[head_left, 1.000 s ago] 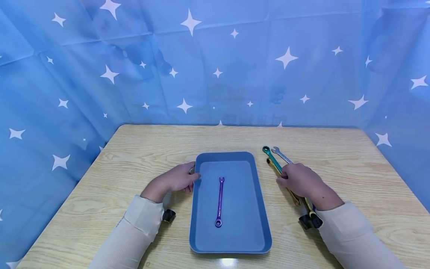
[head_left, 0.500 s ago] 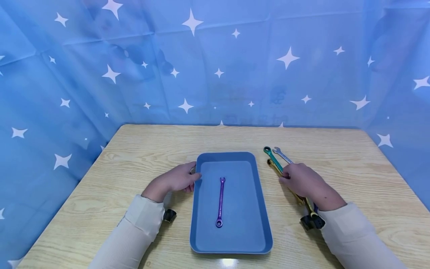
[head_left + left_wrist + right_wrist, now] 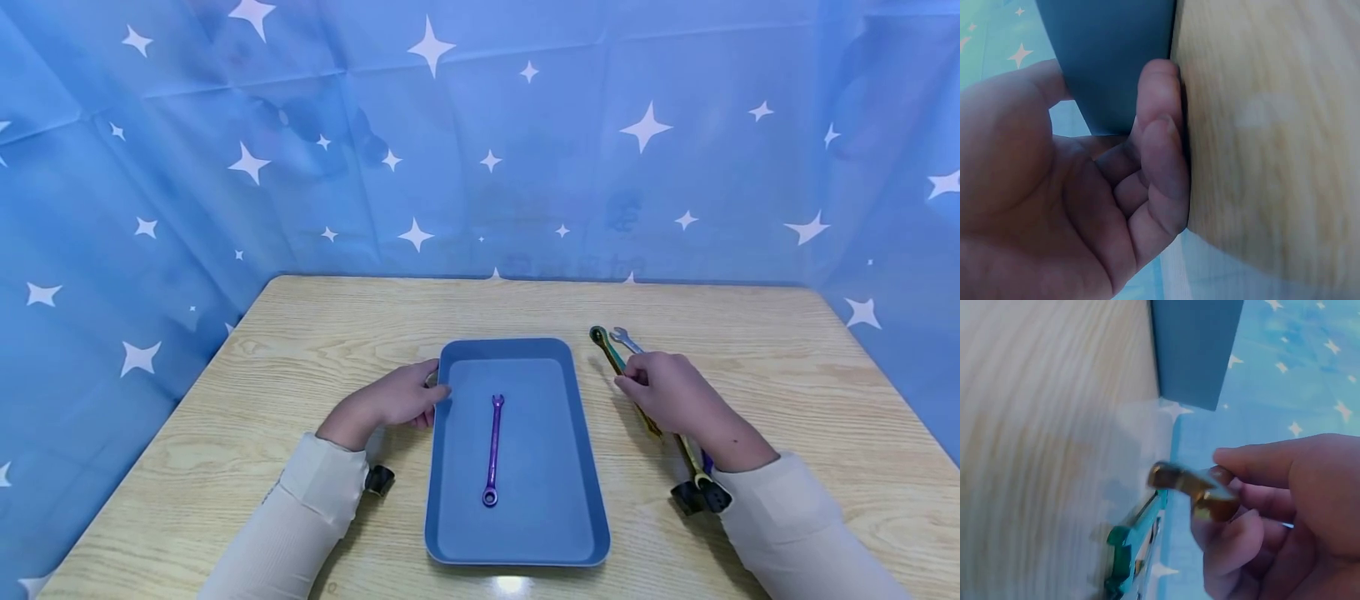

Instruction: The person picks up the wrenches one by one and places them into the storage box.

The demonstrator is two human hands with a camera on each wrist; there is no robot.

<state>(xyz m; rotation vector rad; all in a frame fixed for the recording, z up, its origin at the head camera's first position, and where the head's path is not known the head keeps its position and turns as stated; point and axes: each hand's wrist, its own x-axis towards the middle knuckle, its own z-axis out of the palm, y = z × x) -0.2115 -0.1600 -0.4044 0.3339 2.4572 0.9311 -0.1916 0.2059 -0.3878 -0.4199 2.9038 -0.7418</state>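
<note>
My left hand (image 3: pixel 393 396) grips the left side of a blue tray (image 3: pixel 540 467), thumb over the rim and fingers against the outer wall. A purple combination wrench (image 3: pixel 493 450) lies lengthwise inside the tray. To the tray's right, my right hand (image 3: pixel 667 396) pinches a gold combination wrench (image 3: pixel 1179 478) between thumb and fingers, raised off the table in the right wrist view. Below it lies a green wrench (image 3: pixel 1124 547), partly covered by the gold one in the head view. A silver wrench (image 3: pixel 624 337) points away beyond the right hand, its lower part hidden.
Another gold wrench (image 3: pixel 688 460) shows beneath the right wrist, with a dark blue piece (image 3: pixel 707 462) beside it. The wooden table (image 3: pixel 330 325) ends at the back against a blue star-patterned cloth (image 3: pixel 450 167).
The gold wrench has come up off the table in my right hand and its far end now overlaps the green wrench's ring. The left hand and tray stay in place.
</note>
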